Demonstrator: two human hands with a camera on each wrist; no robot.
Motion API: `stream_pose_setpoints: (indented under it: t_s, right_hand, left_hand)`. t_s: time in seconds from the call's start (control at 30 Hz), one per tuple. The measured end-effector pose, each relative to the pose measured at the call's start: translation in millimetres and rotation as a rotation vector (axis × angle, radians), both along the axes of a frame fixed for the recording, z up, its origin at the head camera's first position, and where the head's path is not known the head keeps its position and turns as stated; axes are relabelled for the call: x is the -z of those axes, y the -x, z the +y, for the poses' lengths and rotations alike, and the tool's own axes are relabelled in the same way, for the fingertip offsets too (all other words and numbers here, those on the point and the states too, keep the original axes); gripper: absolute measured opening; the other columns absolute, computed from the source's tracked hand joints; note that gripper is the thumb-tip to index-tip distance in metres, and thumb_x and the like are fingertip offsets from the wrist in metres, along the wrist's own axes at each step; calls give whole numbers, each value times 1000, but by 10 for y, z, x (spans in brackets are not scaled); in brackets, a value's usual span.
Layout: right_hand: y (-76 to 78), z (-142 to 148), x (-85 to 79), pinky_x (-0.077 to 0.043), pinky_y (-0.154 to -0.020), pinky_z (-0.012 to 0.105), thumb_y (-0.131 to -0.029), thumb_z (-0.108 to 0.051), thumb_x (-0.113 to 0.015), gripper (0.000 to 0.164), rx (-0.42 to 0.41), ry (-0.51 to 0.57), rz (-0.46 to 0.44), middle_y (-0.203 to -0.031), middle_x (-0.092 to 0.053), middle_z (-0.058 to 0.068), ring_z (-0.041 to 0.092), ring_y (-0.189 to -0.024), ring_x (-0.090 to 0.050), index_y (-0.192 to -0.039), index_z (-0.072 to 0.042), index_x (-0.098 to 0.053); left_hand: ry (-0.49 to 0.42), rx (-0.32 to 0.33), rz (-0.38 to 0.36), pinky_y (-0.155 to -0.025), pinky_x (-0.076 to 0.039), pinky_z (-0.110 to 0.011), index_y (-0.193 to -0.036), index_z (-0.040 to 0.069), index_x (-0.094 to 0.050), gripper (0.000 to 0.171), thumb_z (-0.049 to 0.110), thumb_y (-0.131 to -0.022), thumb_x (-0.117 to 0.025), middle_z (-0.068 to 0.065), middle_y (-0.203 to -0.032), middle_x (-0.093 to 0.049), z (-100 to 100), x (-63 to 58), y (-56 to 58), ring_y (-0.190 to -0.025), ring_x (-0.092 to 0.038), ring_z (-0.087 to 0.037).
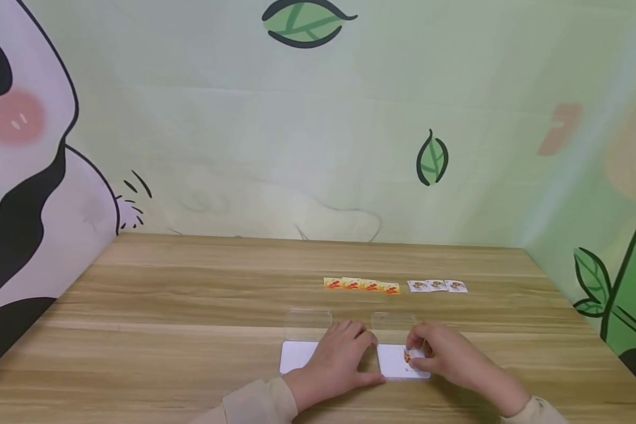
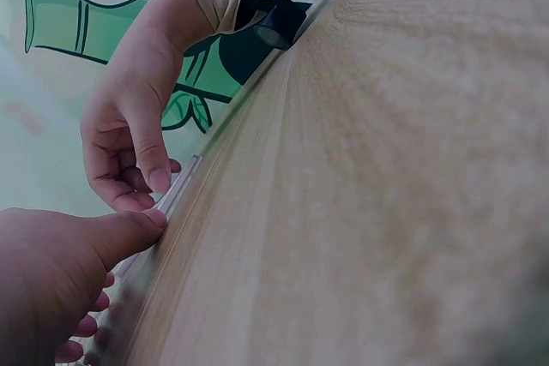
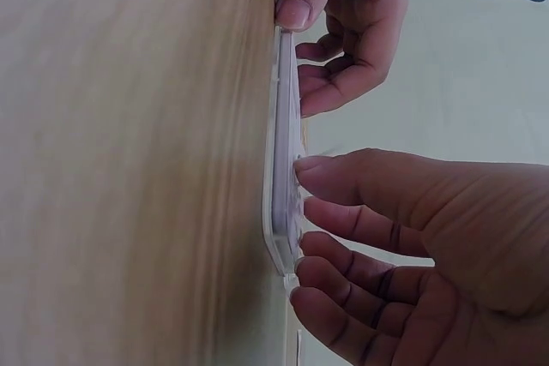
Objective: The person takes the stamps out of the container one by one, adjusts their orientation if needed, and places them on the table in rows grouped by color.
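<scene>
A flat clear plastic case (image 1: 394,371) with a white inner surface lies near the table's front, its transparent lid (image 1: 394,321) folded back. My left hand (image 1: 334,360) holds this case at its left end, thumb at the near corner and index finger at the far one. Over the white surface, my right hand (image 1: 445,353) pinches a small picture card (image 1: 407,355) with an orange-brown print between thumb and index finger. In the right wrist view, the right thumb and fingertips (image 3: 316,176) are right at the case's top face. Left of it lies a second white-filled case (image 1: 295,355), partly covered by my left hand.
Farther back on the wooden table (image 1: 191,294) lies a row of several overlapping yellow cards (image 1: 361,285) with red prints. To their right are three white cards (image 1: 437,286) with brown prints. The second case's clear lid (image 1: 308,324) lies behind it. A painted wall (image 1: 233,147) borders the table.
</scene>
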State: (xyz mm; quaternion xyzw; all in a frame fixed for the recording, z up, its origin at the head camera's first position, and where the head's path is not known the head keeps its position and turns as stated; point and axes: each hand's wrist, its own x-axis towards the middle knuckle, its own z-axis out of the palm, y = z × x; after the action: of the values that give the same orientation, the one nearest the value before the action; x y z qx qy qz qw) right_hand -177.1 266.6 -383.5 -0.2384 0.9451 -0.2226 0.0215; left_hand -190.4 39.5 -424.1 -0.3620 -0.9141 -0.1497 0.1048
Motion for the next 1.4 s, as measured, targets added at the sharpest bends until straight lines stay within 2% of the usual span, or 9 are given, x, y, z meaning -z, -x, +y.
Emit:
stream_pose_setpoints:
  t_s: [0.27, 0.87, 1.4]
  right_hand:
    - [10, -13, -2, -38, -59, 19, -76, -15, -77, 18, 26, -3, -9, -77, -50, -5, 3, -69, -43, -86, -14, -62]
    - [16, 3, -13, -39, -60, 19, -76, -13, -77, 22, 13, 22, 16, -78, -51, -6, 2, -70, -44, -86, -15, -57]
    - [16, 11, -4, -40, -59, 19, -77, -10, -75, 21, 22, 60, -25, -77, -53, -5, 2, -69, -44, -85, -14, -56]
  left_hand:
    - [6, -8, -13, -98, -44, -34, -108, 19, -62, 49, 58, -78, -70, 5, -107, -55, 1, -11, 5, -105, -51, -13]
    - [10, -7, -13, -98, -43, -34, -108, 19, -62, 50, 58, -78, -70, 5, -106, -55, 8, -10, 14, -105, -51, -13]
    - [5, -4, 0, -96, -44, -33, -107, 20, -62, 49, 58, -77, -70, 5, -106, -55, 11, 10, 3, -104, -51, -13]
